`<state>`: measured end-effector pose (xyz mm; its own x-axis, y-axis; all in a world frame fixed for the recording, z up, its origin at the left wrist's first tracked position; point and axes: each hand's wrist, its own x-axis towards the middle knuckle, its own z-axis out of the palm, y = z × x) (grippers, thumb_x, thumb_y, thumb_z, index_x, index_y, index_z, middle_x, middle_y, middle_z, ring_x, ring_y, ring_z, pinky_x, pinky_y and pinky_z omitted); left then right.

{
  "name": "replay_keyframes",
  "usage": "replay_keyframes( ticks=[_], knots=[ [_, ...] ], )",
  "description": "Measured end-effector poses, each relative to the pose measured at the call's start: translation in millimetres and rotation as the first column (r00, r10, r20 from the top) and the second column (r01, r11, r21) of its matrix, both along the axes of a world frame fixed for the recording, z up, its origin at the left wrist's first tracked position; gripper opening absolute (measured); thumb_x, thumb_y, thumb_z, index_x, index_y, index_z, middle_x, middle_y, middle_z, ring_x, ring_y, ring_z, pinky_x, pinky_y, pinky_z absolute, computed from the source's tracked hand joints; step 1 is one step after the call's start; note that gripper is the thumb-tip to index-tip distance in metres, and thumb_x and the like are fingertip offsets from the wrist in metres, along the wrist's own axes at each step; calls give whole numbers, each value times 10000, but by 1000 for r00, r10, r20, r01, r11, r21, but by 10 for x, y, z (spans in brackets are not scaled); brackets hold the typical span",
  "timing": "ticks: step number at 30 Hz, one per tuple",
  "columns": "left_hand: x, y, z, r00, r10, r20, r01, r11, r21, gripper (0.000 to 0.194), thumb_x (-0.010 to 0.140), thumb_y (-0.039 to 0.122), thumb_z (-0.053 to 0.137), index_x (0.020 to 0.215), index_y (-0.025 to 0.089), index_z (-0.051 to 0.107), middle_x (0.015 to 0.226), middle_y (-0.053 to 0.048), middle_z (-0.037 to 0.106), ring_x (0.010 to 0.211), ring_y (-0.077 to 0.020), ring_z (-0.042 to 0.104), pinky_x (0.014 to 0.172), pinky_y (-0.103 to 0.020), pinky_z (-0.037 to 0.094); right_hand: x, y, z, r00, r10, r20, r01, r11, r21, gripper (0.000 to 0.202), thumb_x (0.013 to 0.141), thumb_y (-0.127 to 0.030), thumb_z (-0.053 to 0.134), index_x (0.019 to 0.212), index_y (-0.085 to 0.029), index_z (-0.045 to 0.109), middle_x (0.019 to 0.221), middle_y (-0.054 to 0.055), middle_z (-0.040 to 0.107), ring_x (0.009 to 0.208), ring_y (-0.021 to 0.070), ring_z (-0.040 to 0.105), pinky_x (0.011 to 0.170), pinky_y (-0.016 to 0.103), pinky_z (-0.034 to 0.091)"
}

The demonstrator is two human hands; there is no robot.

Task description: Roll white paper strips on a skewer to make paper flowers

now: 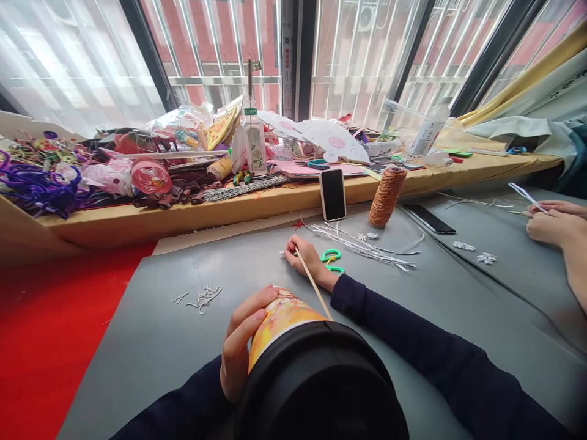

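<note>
My left hand (247, 336) is wrapped round a paper cup (287, 311) with an orange and yellow print, and its black lid (321, 385) fills the bottom middle of the view. Beyond the cup, my right hand (305, 260) rests on the grey table, its fingers closed on a thin pale stick (313, 283) that slants down behind the lid. Green-handled scissors (334, 261) lie beside my right wrist. Several white cords (362, 244) are spread farther back, and small cord scraps (205, 297) lie to the left.
At the back, a phone (332, 194) stands upright near a brown cord spool (387, 197). Another phone (430, 219) lies flat on the right. A person's hands (557, 223) hold white cord at the right edge. Craft items crowd the window ledge (257, 205).
</note>
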<state>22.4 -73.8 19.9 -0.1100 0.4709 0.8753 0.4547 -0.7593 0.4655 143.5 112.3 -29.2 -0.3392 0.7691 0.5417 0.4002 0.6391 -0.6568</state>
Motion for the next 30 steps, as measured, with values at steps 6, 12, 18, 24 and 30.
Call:
replay_keyframes(
  ticks=[6,12,18,24,30],
  knots=[
    [-37,24,-26,993,-70,-92,73,997,36,595,674,211,567,1232,263,367,1207,-60,496,1007,-217,547,839,-369,514,-5,4,-5,1000,8,6,-8,1000,-11,116,678,-174,432,676,-205,320,647,-34,444,555,92,381,542,209,300],
    [-51,27,-10,994,-61,-87,62,998,8,554,708,184,504,1235,271,361,1207,-49,495,1043,-209,524,860,-382,495,-2,2,-3,999,32,-2,-32,999,-20,130,682,-176,433,671,-207,307,643,-36,449,556,93,395,547,208,311],
    [-20,25,3,998,-23,-54,25,998,49,525,699,185,519,1207,235,398,1183,-58,515,1026,-208,534,836,-370,511,7,0,12,999,38,5,-38,999,-12,138,683,-169,430,676,-209,298,645,-35,445,559,95,392,552,210,312],
    [-13,44,0,998,-4,-66,9,997,82,538,697,214,537,1214,228,393,1178,-55,524,1008,-197,547,834,-347,517,4,-1,15,999,38,10,-38,999,-20,141,682,-172,429,672,-209,293,647,-32,449,562,97,395,558,213,313],
    [-49,47,-79,996,-6,87,9,999,-36,526,579,261,674,1073,312,501,1066,3,597,941,-199,586,799,-344,528,4,-8,12,999,38,3,-38,999,-35,138,680,-168,430,673,-207,299,646,-35,457,560,95,395,557,213,311]
  ],
)
